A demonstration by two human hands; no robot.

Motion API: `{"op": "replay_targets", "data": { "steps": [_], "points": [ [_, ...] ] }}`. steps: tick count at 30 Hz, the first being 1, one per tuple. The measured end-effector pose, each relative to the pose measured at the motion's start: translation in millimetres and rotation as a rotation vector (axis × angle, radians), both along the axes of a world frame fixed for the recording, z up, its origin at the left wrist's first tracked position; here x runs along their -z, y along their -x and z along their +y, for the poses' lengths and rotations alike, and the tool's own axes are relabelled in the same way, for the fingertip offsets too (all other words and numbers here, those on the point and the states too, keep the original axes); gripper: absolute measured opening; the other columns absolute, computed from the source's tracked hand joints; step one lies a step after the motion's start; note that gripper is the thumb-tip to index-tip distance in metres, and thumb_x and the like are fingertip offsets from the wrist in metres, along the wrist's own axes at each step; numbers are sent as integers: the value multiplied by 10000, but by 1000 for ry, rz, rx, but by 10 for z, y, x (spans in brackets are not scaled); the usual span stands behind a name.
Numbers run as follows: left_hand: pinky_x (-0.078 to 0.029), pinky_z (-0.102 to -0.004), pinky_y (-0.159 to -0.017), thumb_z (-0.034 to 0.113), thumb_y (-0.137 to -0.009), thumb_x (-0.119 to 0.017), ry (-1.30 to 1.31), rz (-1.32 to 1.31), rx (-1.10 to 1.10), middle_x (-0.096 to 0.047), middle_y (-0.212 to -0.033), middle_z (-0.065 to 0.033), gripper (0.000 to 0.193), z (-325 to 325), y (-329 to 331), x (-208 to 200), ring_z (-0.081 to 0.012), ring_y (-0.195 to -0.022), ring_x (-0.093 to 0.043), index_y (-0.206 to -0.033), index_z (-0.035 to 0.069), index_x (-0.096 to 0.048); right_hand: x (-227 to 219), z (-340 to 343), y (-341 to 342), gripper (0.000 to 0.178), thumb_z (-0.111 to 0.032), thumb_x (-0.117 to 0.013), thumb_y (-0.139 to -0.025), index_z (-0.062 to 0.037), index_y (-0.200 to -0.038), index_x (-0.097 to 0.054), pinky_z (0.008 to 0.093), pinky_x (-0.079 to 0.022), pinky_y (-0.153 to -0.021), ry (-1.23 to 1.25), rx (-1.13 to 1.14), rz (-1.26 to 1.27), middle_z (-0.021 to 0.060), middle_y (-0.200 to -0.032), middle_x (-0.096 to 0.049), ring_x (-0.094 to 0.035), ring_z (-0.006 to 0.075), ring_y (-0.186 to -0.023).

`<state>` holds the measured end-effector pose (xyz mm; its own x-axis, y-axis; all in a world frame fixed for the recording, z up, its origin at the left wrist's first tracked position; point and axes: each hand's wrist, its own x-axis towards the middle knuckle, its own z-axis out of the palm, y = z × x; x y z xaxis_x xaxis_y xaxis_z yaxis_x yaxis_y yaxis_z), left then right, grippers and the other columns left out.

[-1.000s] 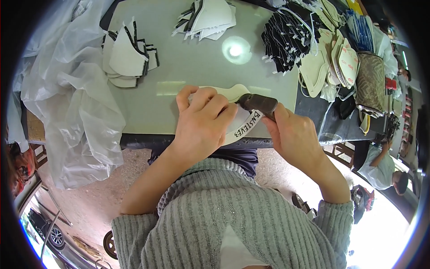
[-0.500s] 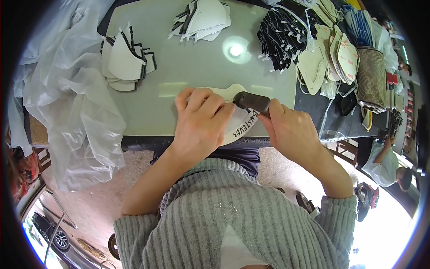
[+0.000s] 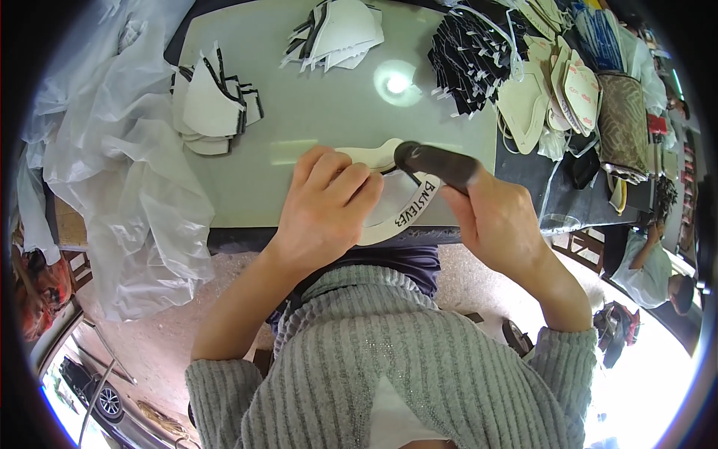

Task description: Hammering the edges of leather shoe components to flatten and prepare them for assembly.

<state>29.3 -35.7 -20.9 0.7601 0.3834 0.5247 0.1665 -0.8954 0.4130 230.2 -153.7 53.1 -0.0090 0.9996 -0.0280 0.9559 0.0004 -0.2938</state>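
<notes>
A cream, curved pattern piece [image 3: 407,213] with dark handwriting lies at the near edge of the grey board, its inner opening showing the board's surface. My left hand [image 3: 325,206] is closed over its left side, fingers curled and pressing down; the fingertips are partly hidden, and some dark material shows along the inner curve beside them. In my right hand [image 3: 497,221] is what looks like a hammer [image 3: 437,163], dark and thick-handled. Its rounded end is over the piece's upper right curve. Whether it touches the piece I cannot tell.
White cut pieces with black edges lie in one stack [image 3: 213,101] at the left and another [image 3: 344,34] at the back. Black strips [image 3: 471,60] and cream templates [image 3: 523,105] are piled right. Crumpled plastic sheeting [image 3: 123,165] hangs over the left edge.
The hammer's handle end and my right hand have moved right and a little nearer me, showing more of the handle. My left hand has shifted slightly left, still on the pattern piece.
</notes>
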Motion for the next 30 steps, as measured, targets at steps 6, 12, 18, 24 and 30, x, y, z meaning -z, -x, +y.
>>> {"op": "replay_targets", "data": {
  "steps": [6,12,18,24,30],
  "points": [
    [-457,-411,-818,-2,-660,-710,34,1,11,-605,-935,-41,297,21,31,-10,-250,-850,-568,-953,41,-695,13,53,66,319,-273,-630,-957,-33,-833,-461,380,-471,-427,50,-17,-39,88,-608,-535,-605,288,-510],
    [-467,-401,-852,31,-688,-664,136,-33,-3,-593,-924,-31,241,98,78,-25,-245,-891,-572,-929,45,-666,170,-28,26,324,-295,-638,-954,-43,-835,-472,359,-478,-423,48,-10,-91,74,-603,-527,-599,267,-490],
    [-483,-369,-739,-8,-657,-703,67,4,184,-622,-953,-51,303,236,154,-17,-261,-810,-578,-956,36,-687,208,-38,-41,318,-291,-653,-944,-43,-843,-480,358,-482,-430,-13,-39,-81,74,-611,-532,-599,261,-488],
    [-495,-388,-793,2,-648,-659,71,12,182,-610,-956,-57,296,224,152,-13,-253,-867,-583,-943,19,-651,23,5,72,299,-264,-666,-927,-45,-843,-480,370,-484,-453,-67,-46,16,80,-638,-544,-604,266,-521],
    [-499,-388,-797,-9,-649,-663,107,-1,170,-616,-964,-63,290,228,156,-5,-265,-867,-581,-938,13,-657,0,38,129,303,-281,-653,-933,-51,-834,-482,365,-476,-439,-38,-27,-1,72,-622,-525,-601,261,-510]
  ]
}}
